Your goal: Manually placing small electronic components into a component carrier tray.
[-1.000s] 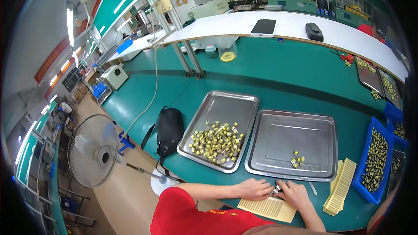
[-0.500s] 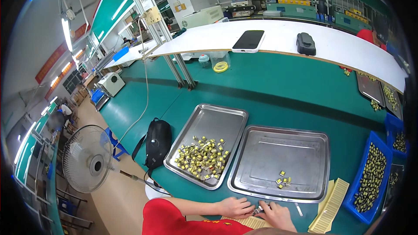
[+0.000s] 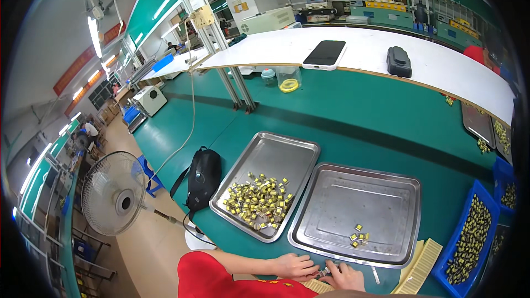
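Close to my body at the table's front edge, my left hand (image 3: 296,266) and my right hand (image 3: 345,277) work with their fingertips nearly together. Both hands have bent, closed fingers around a few small silvery parts (image 3: 324,271), too small and partly covered to name. Under the hands lies a pale yellow slotted strip (image 3: 317,286), mostly hidden. Just beyond is a metal tray (image 3: 353,187) with several small yellow-topped transformer-like components (image 3: 360,237). A second metal tray (image 3: 287,152) to its left bears a large heap of similar components (image 3: 259,201).
Right of the trays lie yellow slotted strips (image 3: 422,267), a small white stick (image 3: 376,275) and a blue bin (image 3: 469,237) full of components. A black bag (image 3: 204,179) sits left, beside a standing fan (image 3: 116,193). A phone (image 3: 326,54) rests on the white shelf (image 3: 265,47).
The view has shifted slightly, so the surroundings appear a little lower and to the right. My hands remain together over the strip, with small finger movements.
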`<state>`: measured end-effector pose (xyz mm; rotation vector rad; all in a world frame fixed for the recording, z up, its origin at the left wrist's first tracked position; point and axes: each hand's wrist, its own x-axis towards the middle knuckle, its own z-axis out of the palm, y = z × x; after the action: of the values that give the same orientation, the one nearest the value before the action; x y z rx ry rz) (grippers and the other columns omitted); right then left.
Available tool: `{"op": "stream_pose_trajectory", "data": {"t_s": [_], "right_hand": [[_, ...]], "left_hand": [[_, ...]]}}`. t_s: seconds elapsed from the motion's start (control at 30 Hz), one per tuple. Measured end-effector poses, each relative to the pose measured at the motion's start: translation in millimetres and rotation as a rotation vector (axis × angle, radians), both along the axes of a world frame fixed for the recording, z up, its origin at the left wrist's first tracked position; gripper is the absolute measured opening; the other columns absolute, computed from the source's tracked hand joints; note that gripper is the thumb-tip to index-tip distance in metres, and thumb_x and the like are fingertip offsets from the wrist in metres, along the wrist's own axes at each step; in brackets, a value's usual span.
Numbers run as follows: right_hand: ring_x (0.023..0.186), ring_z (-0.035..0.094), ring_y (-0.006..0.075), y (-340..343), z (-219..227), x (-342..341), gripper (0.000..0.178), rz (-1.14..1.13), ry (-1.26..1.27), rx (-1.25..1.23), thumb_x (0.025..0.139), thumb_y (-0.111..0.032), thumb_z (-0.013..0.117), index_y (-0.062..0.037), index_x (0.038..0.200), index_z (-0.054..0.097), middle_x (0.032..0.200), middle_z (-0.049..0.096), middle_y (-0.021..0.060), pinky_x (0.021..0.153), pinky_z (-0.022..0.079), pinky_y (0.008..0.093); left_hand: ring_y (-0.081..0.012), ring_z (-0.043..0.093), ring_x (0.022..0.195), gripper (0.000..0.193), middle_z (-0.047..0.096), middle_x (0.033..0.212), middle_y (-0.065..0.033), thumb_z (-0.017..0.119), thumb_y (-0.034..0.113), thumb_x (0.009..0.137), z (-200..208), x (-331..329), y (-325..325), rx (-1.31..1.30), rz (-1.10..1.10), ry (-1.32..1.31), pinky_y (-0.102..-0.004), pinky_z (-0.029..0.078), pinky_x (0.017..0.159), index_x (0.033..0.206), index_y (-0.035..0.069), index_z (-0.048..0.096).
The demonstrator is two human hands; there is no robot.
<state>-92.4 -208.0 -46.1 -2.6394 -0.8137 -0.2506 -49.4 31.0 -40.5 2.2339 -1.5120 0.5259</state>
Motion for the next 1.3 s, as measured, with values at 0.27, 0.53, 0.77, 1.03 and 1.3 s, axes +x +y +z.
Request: {"op": "stream_pose_trajectory", "data": {"t_s": [0.27,0.53,0.77,1.03,1.3], "right_hand": [[0.057,0.061,0.0184,1.0,4.7,-10.8,0.055,-0.033,-0.034,-0.002,0.069,-0.049,0.078,-0.0183,0.113,0.066,0.067,0.052,0.0026,0.045,0.045,0.0317],[0.063,0.064,0.0167,-0.4,5.6,-8.2,0.052,-0.013,-0.047,-0.012,0.071,-0.048,0.075,-0.0183,0.112,0.064,0.078,0.058,0.0005,0.046,0.047,0.0309],[0.073,0.066,0.023,5.6,16.2,5.1,0.049,-0.027,0.077,0.073,0.074,-0.038,0.076,-0.0118,0.113,0.063,0.086,0.063,0.0042,0.056,0.051,0.0349],[0.076,0.067,0.0274,26.3,23.9,11.3,0.052,0.056,0.003,0.088,0.081,-0.045,0.068,-0.0119,0.119,0.054,0.09,0.061,0.0081,0.057,0.053,0.0389],[0.082,0.064,0.039,108.1,55.7,95.5,0.051,0.086,0.057,0.223,0.077,-0.043,0.072,-0.0091,0.11,0.054,0.089,0.062,0.0147,0.067,0.05,0.0486]], "left_hand": [[-0.0087,0.051,0.059,0.025,0.046,0.066,0.0045,0.073,0.027,0.079,-3.4,-7.8,-2.4,-0.021,-0.003,-0.018,-0.0222,0.035,0.039,0.095,0.009,0.067],[-0.0117,0.053,0.061,0.021,0.049,0.069,0.0017,0.07,0.028,0.083,-7.9,-6.8,0.9,-0.032,-0.036,-0.067,-0.0258,0.039,0.039,0.089,0.009,0.062],[-0.0143,0.057,0.065,0.022,0.051,0.071,0.0001,0.063,0.029,0.088,-3.2,10.2,5.8,0.121,-0.098,-0.023,-0.0297,0.046,0.04,0.084,0.008,0.059],[-0.0109,0.056,0.061,0.025,0.053,0.068,0.0025,0.073,0.031,0.082,19.1,12.5,31.0,0.066,-0.077,-0.127,-0.0276,0.04,0.04,0.094,0.011,0.066],[-0.0291,0.056,0.057,0.024,0.054,0.068,-0.0095,0.077,0.018,0.079,33.6,61.5,103.9,-0.06,0.14,-0.003,-0.0404,0.044,0.049,0.094,0.005,0.065]]}}
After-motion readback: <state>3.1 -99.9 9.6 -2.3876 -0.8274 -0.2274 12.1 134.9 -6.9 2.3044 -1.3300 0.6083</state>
